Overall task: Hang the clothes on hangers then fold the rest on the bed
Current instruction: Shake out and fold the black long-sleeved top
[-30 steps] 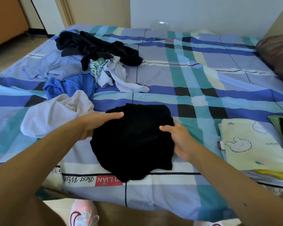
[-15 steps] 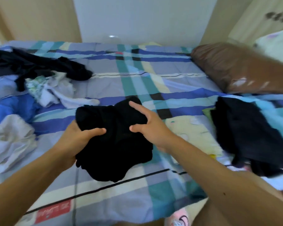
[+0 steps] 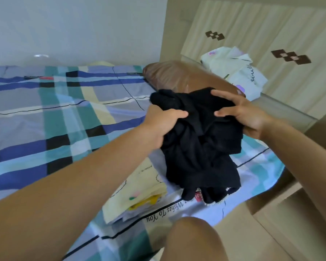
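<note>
Folded black cloth garment (image 3: 199,136) now shifted right, above dark clothes stack (image 3: 205,183); left hand (image 3: 162,125), right hand (image 3: 248,119) both clutch it; I lower flat, edges square.

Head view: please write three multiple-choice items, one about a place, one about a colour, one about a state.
1. Where does the pale yellow folded cloth lie? A on the bed B on the floor C on a chair
2. What colour is the pillow? A white B brown C green
3. How is the black garment held? A by nobody B by one hand C by both hands

Answers: A, it lies flat on the bed; B, its cover is brown; C, left hand and right hand both grip it.
</note>
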